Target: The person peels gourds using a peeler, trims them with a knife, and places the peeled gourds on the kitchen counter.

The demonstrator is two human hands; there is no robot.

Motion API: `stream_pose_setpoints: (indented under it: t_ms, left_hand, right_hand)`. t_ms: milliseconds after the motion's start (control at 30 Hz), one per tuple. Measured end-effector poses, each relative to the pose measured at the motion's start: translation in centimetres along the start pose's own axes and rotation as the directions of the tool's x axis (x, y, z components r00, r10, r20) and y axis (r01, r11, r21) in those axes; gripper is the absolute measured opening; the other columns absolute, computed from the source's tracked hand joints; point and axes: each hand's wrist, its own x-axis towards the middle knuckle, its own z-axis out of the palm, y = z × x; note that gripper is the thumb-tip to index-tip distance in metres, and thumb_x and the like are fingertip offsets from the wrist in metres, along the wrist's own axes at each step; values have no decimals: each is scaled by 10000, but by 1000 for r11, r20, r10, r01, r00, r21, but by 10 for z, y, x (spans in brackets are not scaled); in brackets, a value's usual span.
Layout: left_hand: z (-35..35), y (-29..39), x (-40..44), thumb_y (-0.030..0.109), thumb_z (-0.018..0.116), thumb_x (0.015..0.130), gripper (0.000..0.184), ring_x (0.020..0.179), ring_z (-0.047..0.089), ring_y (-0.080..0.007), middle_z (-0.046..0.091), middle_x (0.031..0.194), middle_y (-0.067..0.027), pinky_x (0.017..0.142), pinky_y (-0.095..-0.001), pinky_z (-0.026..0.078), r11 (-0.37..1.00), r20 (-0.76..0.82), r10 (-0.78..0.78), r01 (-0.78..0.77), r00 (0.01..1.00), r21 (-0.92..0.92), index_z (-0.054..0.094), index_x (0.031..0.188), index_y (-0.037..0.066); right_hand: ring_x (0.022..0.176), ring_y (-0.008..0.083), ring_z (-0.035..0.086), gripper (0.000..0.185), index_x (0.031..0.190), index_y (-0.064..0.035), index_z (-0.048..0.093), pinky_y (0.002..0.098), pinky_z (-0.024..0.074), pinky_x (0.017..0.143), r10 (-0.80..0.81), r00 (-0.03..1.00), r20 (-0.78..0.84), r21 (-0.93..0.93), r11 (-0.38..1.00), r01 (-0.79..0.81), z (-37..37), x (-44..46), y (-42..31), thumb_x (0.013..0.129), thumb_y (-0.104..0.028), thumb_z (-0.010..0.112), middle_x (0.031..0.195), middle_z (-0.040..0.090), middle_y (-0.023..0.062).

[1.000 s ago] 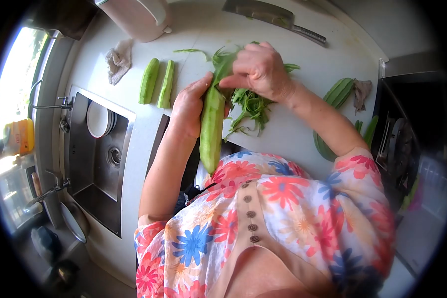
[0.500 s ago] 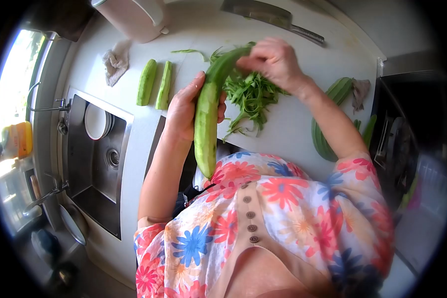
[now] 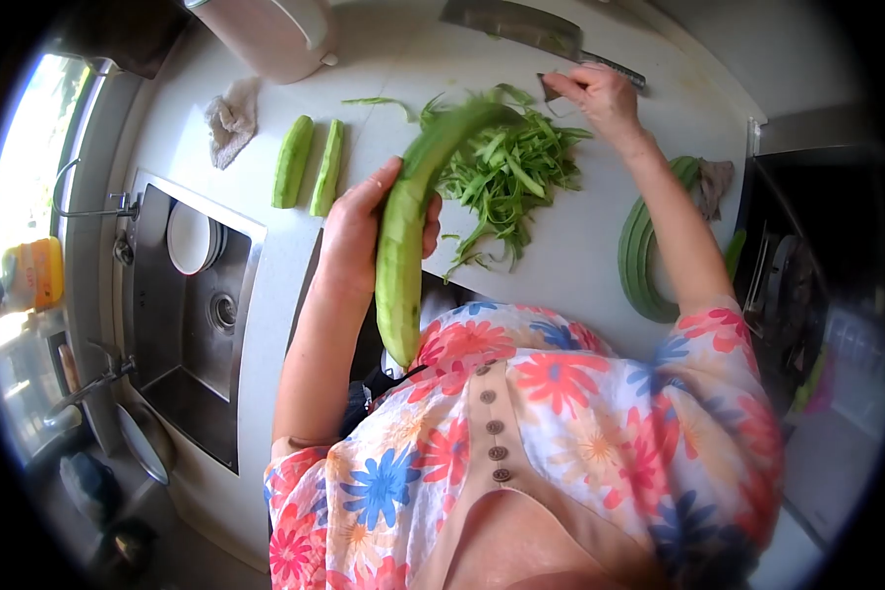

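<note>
The left hand (image 3: 352, 231) is wrapped around the middle of a long green gourd (image 3: 400, 246), thumb along its left side and fingertips showing on its right. The grip is closed but not a fist, since the gourd fills it. The gourd is held above the near edge of the worktop (image 3: 575, 261); its pale, stripped end points near, towards the flowered shirt (image 3: 560, 383), and its darker green end curves far and right, over the heap of green peelings (image 3: 511, 172).

The right hand (image 3: 605, 103) is apart from the gourd, to the far right of the heap. Its thumb and fingers are pinched together on a small dark tool (image 3: 549, 88), mostly hidden by them; its exact shape cannot be told. The other fingers are curled in.

Just beyond the right hand lies a cleaver (image 3: 516, 24), its handle pointing right. Left of the gourd, two pale green pieces (image 3: 292, 162) lie side by side, with a crumpled cloth (image 3: 233, 123) farther left. Near the right forearm, a ridged dark green gourd (image 3: 637, 261) lies curved on the worktop.
</note>
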Motion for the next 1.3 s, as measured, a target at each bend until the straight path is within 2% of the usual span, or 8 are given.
stream_pose_setpoints:
  t_ms: [100, 333, 567, 667, 767, 1000, 1167, 1300]
  left_hand:
    - [-6, 4, 8, 413, 428, 941, 418, 581, 556, -226, 589, 756, -126, 506, -343, 453, 995, 32, -38, 41, 999, -92, 560, 1007, 22]
    - [0, -1, 30, 396, 445, 937, 390, 568, 596, -237, 608, 718, -120, 462, -372, 491, 993, 26, -43, 45, 999, -113, 570, 999, 33]
    - [3, -7, 24, 359, 506, 918, 338, 555, 579, -230, 584, 712, -113, 460, -344, 477, 996, -33, -64, 62, 997, -63, 559, 967, 29]
    - [5, -5, 17, 357, 516, 914, 332, 573, 567, -221, 571, 724, -110, 465, -329, 459, 992, 1, -72, 72, 997, -99, 556, 959, 31]
    - [4, -5, 13, 367, 539, 903, 339, 576, 558, -216, 569, 738, -107, 462, -324, 447, 994, -5, -58, 57, 998, -92, 552, 972, 35]
    - [-1, -4, 12, 387, 572, 881, 377, 564, 560, -226, 577, 742, -115, 465, -332, 446, 994, 42, -59, 63, 997, -92, 555, 1011, 33]
    - [-1, -2, 22, 303, 500, 912, 334, 557, 571, -255, 588, 739, -141, 500, -364, 458, 998, -62, 25, -28, 998, -48, 545, 997, -17]
    - [-7, -6, 34, 296, 381, 928, 353, 570, 566, -273, 580, 750, -153, 473, -361, 452, 1000, 29, -11, 11, 1000, -20, 537, 1011, -9]
  right_hand:
    - [443, 157, 442, 542, 477, -108, 554, 315, 354, 445, 35, 999, -11, 121, 992, -33, -6, -9, -21, 778, -556, 607, 452, 429, 3]
    - [584, 186, 448, 341, 577, -133, 553, 321, 325, 577, -284, 957, 62, 345, 906, 246, -6, -5, -129, 693, -394, 739, 578, 452, -8]
    - [567, 194, 472, 357, 555, -123, 534, 329, 347, 540, -269, 963, -30, 251, 930, 268, 9, 6, -106, 691, -384, 734, 554, 475, -4]
    - [537, 184, 489, 495, 485, -135, 504, 330, 338, 539, -201, 978, -59, 84, 975, 206, 14, 6, -72, 713, -550, 649, 504, 449, -17]
    - [526, 234, 467, 417, 529, -67, 525, 344, 371, 492, -150, 974, -169, -15, 989, 149, 5, 6, -49, 731, -375, 721, 519, 448, 48]
    - [467, 196, 496, 450, 506, -100, 572, 326, 363, 443, 36, 981, -190, -82, 995, -52, 7, -16, 4, 733, -466, 701, 470, 481, 7]
    - [457, 198, 449, 473, 497, -89, 544, 324, 364, 456, 96, 994, -59, 163, 983, -85, -6, -12, -45, 753, -461, 688, 481, 471, 32]
    - [580, 199, 487, 355, 580, -109, 578, 329, 381, 557, -130, 990, 48, 413, 905, 99, 4, -17, -105, 726, -402, 714, 571, 504, 12]
